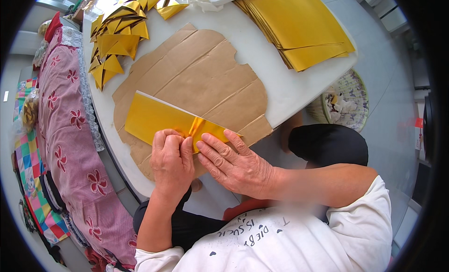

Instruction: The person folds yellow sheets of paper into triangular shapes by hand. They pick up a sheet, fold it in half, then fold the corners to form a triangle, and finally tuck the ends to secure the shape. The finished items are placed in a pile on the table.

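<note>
A sheet of gold paper (154,118), folded into a long strip with a pale far edge, lies slantwise on the brown cardboard sheet (196,70). With curled fingers, my left hand (170,162) pinches the strip's near edge around its middle. Just right of that pinch, a raised crease (195,127) runs across the paper. My right hand (238,166) rests flat on the strip's right end, fingers stretched out and pressing it against the cardboard.
Folded gold paper pieces (119,31) are heaped at the table's far left. A stack of flat gold sheets (308,26) lies far right on the white table (290,96). On the floor at right stands a waste basket (360,101). A pink flowered cover (70,127) hangs beside the table.
</note>
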Demonstrator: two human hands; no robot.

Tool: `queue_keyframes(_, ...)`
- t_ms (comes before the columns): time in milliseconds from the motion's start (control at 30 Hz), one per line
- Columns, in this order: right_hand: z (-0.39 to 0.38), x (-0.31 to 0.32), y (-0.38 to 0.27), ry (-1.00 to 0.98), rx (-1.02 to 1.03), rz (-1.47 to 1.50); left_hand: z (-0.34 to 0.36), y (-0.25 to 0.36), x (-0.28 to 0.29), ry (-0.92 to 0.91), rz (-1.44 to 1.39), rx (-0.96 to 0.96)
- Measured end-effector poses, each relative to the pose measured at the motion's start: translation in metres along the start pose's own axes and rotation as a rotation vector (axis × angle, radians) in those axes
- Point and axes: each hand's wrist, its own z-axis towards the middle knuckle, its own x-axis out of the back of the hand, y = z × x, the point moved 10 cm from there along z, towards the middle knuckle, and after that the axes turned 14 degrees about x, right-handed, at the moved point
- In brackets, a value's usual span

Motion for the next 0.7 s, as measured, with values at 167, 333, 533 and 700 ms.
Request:
queue_keyframes(167, 0.001, 0.0, -0.001, 0.008, -0.002, -0.031, 0.0, -0.001, 0.001, 0.007, 0.002, 0.007)
queue_keyframes(333, 0.002, 0.001, -0.001, 0.016, 0.005, -0.028, 0.0, -0.007, -0.002, 0.001, 0.009, 0.05)
queue_keyframes(533, 0.004, 0.003, -0.001, -0.023, 0.033, -0.047, 0.001, -0.011, -0.002, -0.013, 0.022, 0.087)
queue_keyframes(700, 0.004, 0.004, -0.002, -0.023, 0.037, -0.043, 0.002, -0.007, 0.001, 0.024, 0.004, 0.055)
